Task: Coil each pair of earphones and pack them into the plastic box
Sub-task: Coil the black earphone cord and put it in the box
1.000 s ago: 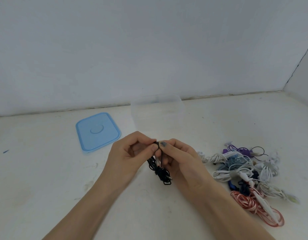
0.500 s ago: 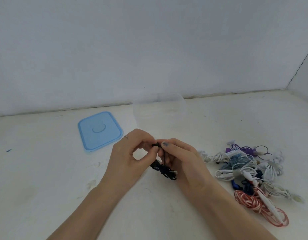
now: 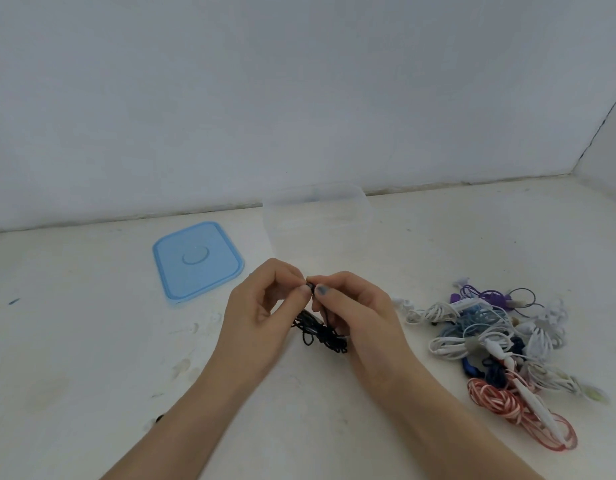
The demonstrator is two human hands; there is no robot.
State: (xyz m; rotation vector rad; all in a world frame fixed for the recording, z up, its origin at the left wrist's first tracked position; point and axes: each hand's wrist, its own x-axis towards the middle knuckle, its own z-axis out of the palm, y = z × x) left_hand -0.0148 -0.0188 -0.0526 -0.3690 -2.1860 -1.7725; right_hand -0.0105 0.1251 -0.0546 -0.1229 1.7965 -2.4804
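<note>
Both grips pinch the black earphones (image 3: 317, 327) mid-worktop, left hand (image 3: 261, 313) and right hand (image 3: 355, 313) at the top end; I'd loop evenly, then drop into the plastic box (image 3: 317, 216) toward the back edge.

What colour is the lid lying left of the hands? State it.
Light blue; the lid shows clearly in the head view.

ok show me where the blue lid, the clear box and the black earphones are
blue lid (image 3: 198, 259): head view, on its flat top.
clear box (image 3: 317, 220): head view, on its near wall.
black earphones (image 3: 322, 334): head view, on the bundled cord hanging below the hands.
</note>
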